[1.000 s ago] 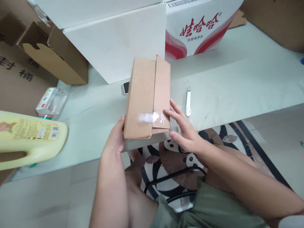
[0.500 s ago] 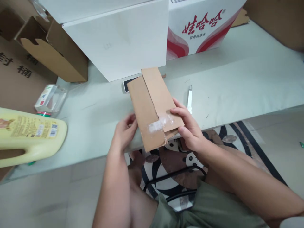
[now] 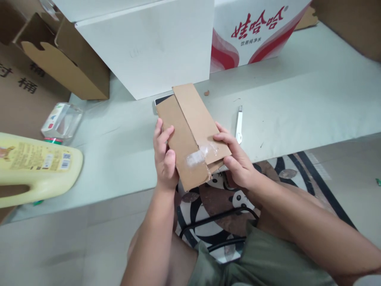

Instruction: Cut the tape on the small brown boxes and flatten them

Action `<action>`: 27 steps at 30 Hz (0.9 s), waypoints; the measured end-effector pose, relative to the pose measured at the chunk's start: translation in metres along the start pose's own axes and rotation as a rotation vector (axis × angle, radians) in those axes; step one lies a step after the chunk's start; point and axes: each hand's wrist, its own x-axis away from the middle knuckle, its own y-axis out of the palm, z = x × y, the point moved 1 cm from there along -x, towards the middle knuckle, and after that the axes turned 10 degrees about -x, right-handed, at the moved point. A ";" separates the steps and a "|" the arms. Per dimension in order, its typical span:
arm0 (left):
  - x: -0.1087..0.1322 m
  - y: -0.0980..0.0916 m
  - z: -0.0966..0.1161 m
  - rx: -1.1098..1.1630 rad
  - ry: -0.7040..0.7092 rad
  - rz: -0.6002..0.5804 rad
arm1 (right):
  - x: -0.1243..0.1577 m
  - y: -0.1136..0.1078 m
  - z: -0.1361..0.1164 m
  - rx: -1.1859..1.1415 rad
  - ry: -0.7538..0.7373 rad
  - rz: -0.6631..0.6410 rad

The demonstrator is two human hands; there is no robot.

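Right hand [image 3: 235,155] grips cardboard box [image 3: 192,139] at near right corner. Left hand [image 3: 166,163] half-spread, laid against its left side. Box tilted, over front edge of surface [image 3: 297,107]; clear tape [image 3: 196,159] across near end. Right of box: white utility knife [image 3: 239,126]. Beyond: white carton [image 3: 258,31], red lettering.
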 end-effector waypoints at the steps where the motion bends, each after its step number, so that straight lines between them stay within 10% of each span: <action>1: 0.000 0.000 0.001 0.014 -0.016 0.008 | 0.000 -0.001 0.000 0.010 -0.003 -0.011; 5: -0.003 -0.003 0.005 0.051 -0.064 0.039 | -0.003 -0.012 -0.005 0.108 0.017 0.108; 9: -0.003 -0.003 0.004 0.019 -0.108 0.044 | -0.011 -0.036 -0.010 0.579 0.343 0.339; 15: -0.002 -0.004 0.005 0.052 -0.100 0.040 | -0.015 -0.053 -0.001 1.021 0.694 0.117; 22: -0.003 -0.002 0.003 0.032 -0.095 0.059 | -0.015 -0.047 -0.003 0.926 0.493 0.134; 27: -0.001 -0.001 0.007 0.060 -0.102 0.049 | 0.000 -0.039 -0.020 0.662 -0.058 0.385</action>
